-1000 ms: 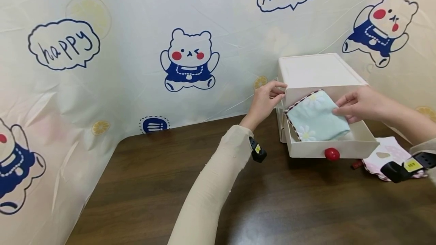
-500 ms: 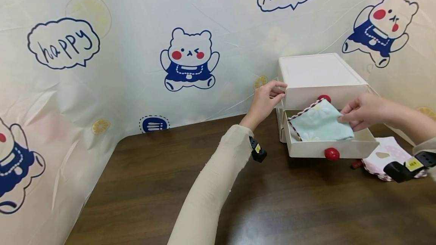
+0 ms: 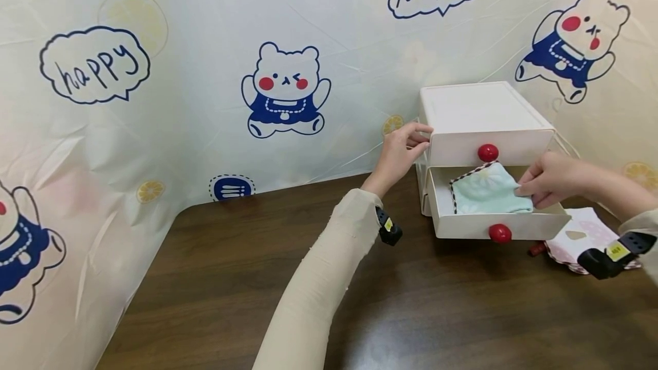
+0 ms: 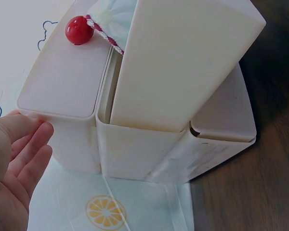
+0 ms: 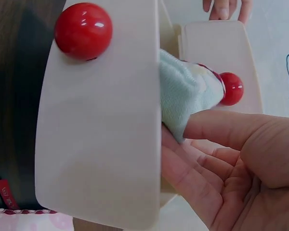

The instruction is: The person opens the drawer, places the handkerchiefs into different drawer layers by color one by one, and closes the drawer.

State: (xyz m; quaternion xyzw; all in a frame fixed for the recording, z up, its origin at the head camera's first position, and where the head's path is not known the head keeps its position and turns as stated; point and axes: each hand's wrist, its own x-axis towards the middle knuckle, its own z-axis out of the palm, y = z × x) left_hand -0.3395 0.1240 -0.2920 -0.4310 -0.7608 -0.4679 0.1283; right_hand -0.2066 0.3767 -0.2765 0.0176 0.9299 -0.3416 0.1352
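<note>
A white drawer unit (image 3: pixel 485 108) stands against the patterned backdrop, its middle drawer (image 3: pixel 465 226) pulled out. My left hand (image 3: pixel 401 152) touches the unit's upper left front corner, fingers fairly straight; the left wrist view shows the thumb and fingers at that edge. With thumb and fingers my right hand (image 3: pixel 557 179) pinches the right corner of a folded mint-green small towel (image 3: pixel 488 190) with flowers and a dark striped edge. The towel sits within the drawer, its lower part hidden behind the drawer front in the right wrist view.
Red round knobs stick out from the top drawer (image 3: pixel 487 153) and the pulled-out one. Right of the unit, a stack of pink-and-white cloths (image 3: pixel 583 236) with a red tag (image 3: pixel 537 249) lies on the brown wooden table (image 3: pixel 231 290).
My right hand has lowered the towel and shifted it slightly right, down into the drawer, uncovering the top drawer's knob. The left hand has stayed at the unit's corner.
</note>
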